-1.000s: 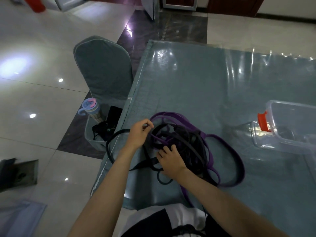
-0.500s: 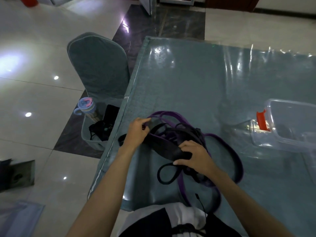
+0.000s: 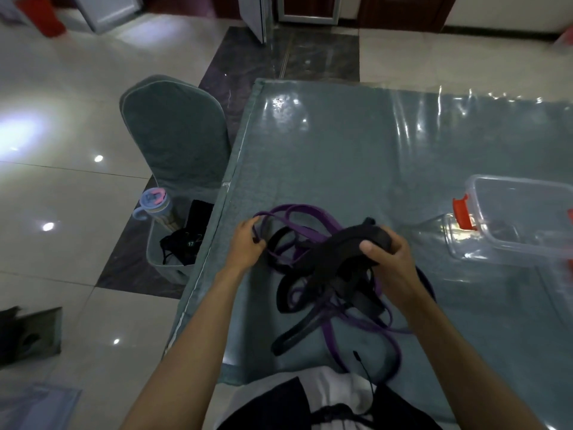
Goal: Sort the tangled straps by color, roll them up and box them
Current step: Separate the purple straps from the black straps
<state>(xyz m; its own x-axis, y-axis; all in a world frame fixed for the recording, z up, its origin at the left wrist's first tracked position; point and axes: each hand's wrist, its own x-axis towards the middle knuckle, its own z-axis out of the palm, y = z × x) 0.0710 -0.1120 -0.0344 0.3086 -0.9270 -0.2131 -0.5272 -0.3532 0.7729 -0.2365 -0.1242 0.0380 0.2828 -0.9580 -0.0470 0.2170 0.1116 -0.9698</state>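
Purple strap (image 3: 280, 212) was pinched in the left hand (image 3: 246, 243) at the tangle's left edge on the table (image 3: 341, 156). The right hand (image 3: 387, 259), fingers curled, had lifted a bunched black strap (image 3: 335, 252) higher than half a second before. Separation by colour had begun; the clear box (image 3: 524, 218) waited right.

A single head-worn wide-angle view looks steeply down and forward, close over the table (image 3: 341, 156), floor filling the frame's left.
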